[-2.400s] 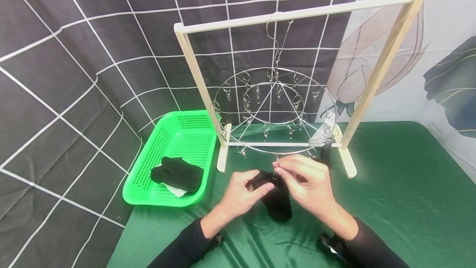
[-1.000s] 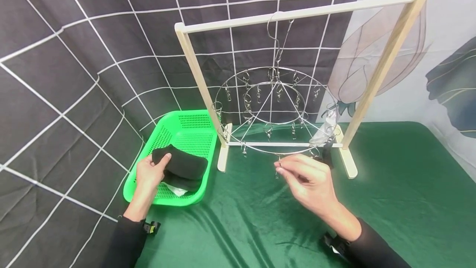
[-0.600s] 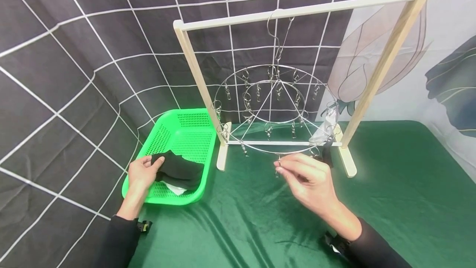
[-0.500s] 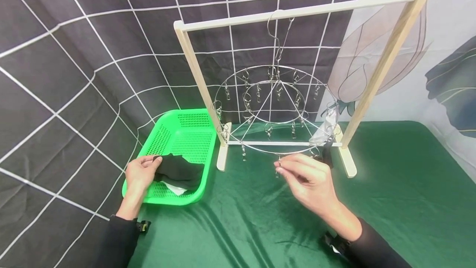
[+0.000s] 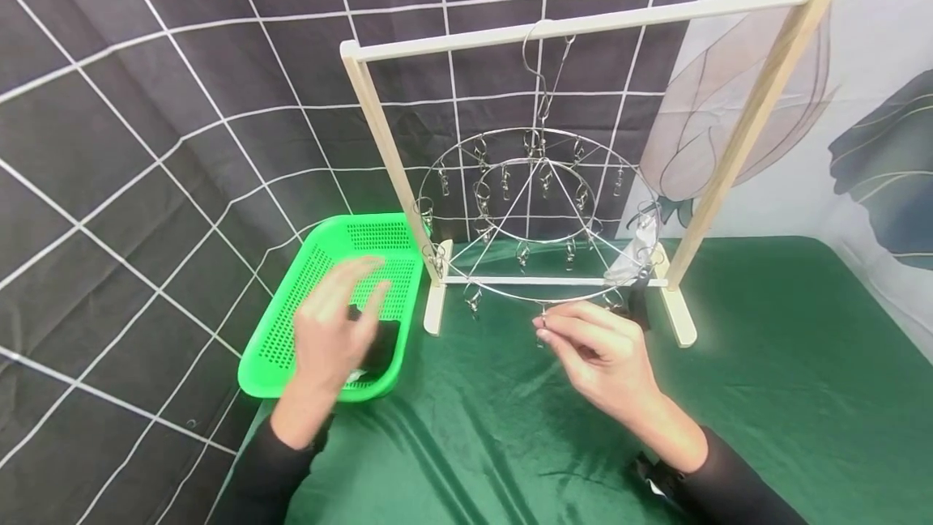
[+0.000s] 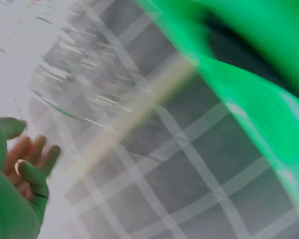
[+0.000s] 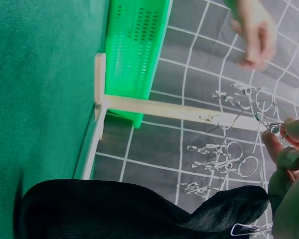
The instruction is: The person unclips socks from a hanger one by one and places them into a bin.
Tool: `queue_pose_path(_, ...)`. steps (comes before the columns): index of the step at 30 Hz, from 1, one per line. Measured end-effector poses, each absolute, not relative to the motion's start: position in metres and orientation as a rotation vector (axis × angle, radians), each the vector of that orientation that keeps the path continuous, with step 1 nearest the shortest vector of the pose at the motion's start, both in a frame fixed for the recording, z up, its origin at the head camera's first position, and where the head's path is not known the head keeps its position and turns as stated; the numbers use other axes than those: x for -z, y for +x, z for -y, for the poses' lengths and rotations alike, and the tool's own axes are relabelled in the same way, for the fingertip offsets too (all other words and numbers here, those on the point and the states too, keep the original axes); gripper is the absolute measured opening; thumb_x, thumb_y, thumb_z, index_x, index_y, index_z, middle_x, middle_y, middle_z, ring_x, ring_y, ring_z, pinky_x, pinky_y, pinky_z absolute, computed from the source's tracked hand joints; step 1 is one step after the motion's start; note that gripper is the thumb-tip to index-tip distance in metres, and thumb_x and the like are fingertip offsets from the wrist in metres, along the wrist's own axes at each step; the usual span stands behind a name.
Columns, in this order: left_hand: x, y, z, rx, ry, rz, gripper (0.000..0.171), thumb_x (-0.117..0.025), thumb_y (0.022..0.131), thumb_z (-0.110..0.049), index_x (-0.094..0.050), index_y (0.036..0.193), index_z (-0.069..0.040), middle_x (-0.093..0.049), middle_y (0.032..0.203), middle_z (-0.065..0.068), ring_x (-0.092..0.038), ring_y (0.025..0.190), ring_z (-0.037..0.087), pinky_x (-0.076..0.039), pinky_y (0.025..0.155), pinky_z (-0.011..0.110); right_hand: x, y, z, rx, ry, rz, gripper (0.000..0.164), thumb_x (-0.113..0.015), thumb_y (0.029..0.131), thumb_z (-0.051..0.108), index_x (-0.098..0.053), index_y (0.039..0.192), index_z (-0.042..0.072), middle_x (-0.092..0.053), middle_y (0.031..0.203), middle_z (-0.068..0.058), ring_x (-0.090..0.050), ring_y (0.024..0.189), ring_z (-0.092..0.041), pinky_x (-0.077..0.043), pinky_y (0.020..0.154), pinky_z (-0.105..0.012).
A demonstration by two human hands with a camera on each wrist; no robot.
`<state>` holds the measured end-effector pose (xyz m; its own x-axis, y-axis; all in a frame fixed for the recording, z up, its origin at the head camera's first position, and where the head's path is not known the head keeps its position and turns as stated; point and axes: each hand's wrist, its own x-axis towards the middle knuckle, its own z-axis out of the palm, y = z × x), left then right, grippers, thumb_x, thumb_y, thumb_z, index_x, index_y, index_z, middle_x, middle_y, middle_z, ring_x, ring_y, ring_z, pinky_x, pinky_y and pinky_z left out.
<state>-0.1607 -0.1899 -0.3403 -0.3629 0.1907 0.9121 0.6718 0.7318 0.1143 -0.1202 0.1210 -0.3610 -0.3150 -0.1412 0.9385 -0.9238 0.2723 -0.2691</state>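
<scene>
Left hand (image 5: pixel 330 335) aloft, right hand (image 5: pixel 603 349) pinching clip (image 7: pixel 274 129)

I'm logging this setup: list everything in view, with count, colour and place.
Perforated basket: 1, green, at left
Black cloth: count unclear, black, in basket
White cloth: 1 patch, white, in basket
Hanging rack: 1, pale wood, table's middle
Clip hanger: 1, silver, hooked on rack
Clips: over ten, silver, around hanger
White sock: 1, white, hanger's right side
Black sock: 1, black, hanger's right side
Tablecloth: 1, green, under rack
Grid backdrop: 1, dark grey, rear left
Printed backdrop: 1, whitish, rear right
Sleeves: 2, black, forearms
Wrist strap: 1 clear, black, right wrist
Left hand: 1, bare, over basket
Right hand: 1, bare, pinching one clip
</scene>
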Motion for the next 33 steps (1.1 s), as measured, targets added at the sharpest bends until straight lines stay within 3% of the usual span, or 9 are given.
queue_pose_path(5,0.309,-0.139,0.125,0.471,-1.063,1.675,0.019,-0.067,0.087,-0.012,-0.071,0.102,0.000,-0.071,0.102,0.011,-0.068,0.094,0.026,-0.054,0.083,0.033,0.359,-0.119,-0.119,-1.129,1.000,1.678,0.028,-0.076,0.064,-0.014,-0.074,0.086,0.003,-0.069,0.081,-0.012,-0.064,0.066,-0.017,-0.045,0.052,-0.014)
queue_pose_path(11,0.312,-0.133,0.088,0.336,-1.181,1.690,0.022,-0.063,0.089,-0.010,-0.070,0.109,-0.003,-0.069,0.107,0.009,-0.066,0.101,0.024,-0.051,0.090,0.032,0.358,-0.117,-0.117,-1.128,0.995,1.683,0.027,-0.077,0.063,-0.014,-0.074,0.086,0.001,-0.069,0.081,-0.011,-0.063,0.066,-0.017,-0.046,0.053,-0.014)
queue_pose_path(23,0.338,-0.147,0.080,0.349,-1.163,1.810,0.022,-0.064,0.087,-0.003,-0.072,0.106,-0.010,-0.068,0.100,-0.001,-0.064,0.095,0.016,-0.051,0.088,0.027,0.365,-0.118,-0.119,-1.072,0.981,1.722,0.030,-0.079,0.066,-0.007,-0.074,0.092,0.006,-0.070,0.084,-0.009,-0.061,0.065,-0.013,-0.045,0.055,-0.014)
queue_pose_path(30,0.339,-0.151,0.087,0.395,-1.159,1.818,0.026,-0.064,0.086,-0.001,-0.072,0.108,-0.013,-0.067,0.098,0.000,-0.064,0.094,0.017,-0.054,0.079,0.027,0.367,-0.117,-0.130,-0.954,0.979,1.721,0.021,-0.076,0.076,0.004,-0.074,0.097,0.005,-0.070,0.084,-0.008,-0.054,0.058,-0.007,-0.041,0.052,-0.012)
queue_pose_path(33,0.339,-0.153,0.091,0.410,-1.165,1.836,0.028,-0.064,0.086,0.000,-0.072,0.109,-0.014,-0.067,0.098,0.000,-0.063,0.093,0.017,-0.055,0.074,0.027,0.363,-0.118,-0.137,-0.945,0.983,1.668,0.017,-0.073,0.079,0.006,-0.074,0.096,0.003,-0.070,0.084,-0.009,-0.060,0.064,-0.013,-0.045,0.056,-0.015)
